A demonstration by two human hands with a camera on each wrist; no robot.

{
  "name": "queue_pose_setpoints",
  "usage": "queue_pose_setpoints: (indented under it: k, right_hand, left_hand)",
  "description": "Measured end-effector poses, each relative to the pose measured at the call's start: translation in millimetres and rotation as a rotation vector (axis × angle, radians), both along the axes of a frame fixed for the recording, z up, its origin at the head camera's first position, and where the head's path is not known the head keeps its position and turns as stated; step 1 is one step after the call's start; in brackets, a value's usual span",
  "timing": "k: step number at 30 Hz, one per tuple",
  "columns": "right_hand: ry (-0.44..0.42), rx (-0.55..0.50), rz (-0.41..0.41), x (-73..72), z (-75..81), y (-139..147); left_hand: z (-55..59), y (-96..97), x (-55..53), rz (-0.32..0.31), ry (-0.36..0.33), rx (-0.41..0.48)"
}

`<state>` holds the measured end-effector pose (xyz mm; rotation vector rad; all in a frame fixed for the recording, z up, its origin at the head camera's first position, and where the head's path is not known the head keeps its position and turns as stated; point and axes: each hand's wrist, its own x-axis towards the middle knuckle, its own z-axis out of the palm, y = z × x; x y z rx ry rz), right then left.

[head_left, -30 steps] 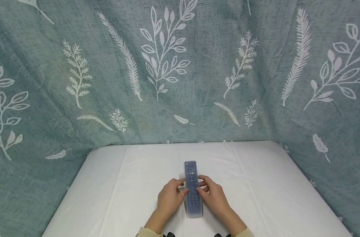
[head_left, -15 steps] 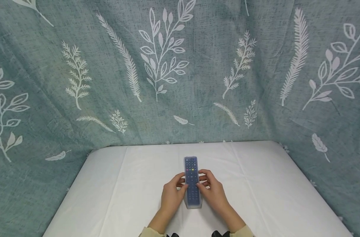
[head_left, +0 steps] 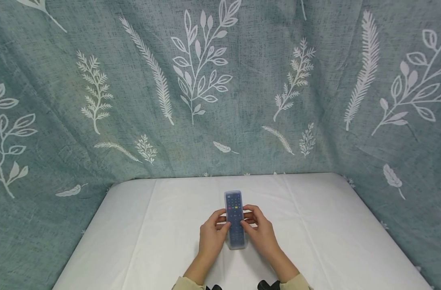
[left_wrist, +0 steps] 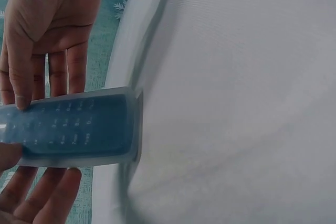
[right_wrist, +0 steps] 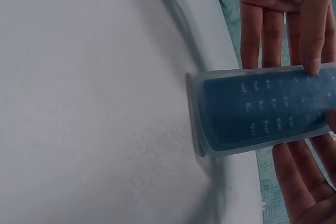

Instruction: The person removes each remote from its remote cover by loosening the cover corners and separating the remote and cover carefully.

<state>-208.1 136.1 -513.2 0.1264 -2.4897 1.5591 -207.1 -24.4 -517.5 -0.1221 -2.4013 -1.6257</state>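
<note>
A dark blue remote control [head_left: 235, 219] in a clear, loose-looking cover is held between both hands above the white surface. My left hand [head_left: 210, 237] pinches its left edge, thumb on the front and fingers behind. On the right edge, my right hand [head_left: 261, 235] grips it the same way. The left wrist view shows the button side of the remote control [left_wrist: 92, 124], with the right hand [left_wrist: 50, 30] above it and the left hand [left_wrist: 39, 198] low at the corner. Number keys show on the remote control [right_wrist: 262, 111] in the right wrist view.
A table covered with a white cloth [head_left: 162, 225] lies under the hands, with fold lines running across it. Behind and at both sides hangs a green curtain [head_left: 242, 121] with white leaf patterns. Black wrist straps [head_left: 269, 285] show at the bottom edge.
Both hands and the remote control have shifted slightly away and up in the head view. The remote control looks shorter there, its lower end further from the front.
</note>
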Motion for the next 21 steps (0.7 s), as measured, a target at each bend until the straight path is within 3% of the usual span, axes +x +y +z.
queue_pose_setpoints:
  k: [12, 21]
  right_hand:
    - [0.014, 0.018, -0.012, -2.2, -3.9, 2.5]
    - [-0.044, 0.051, -0.029, -1.8, -0.2, 1.9]
  left_hand:
    - [-2.7, -1.8, 0.3, -0.059, -0.047, 0.088]
    - [-4.7, -2.0, -1.0, -0.091, -0.048, 0.129]
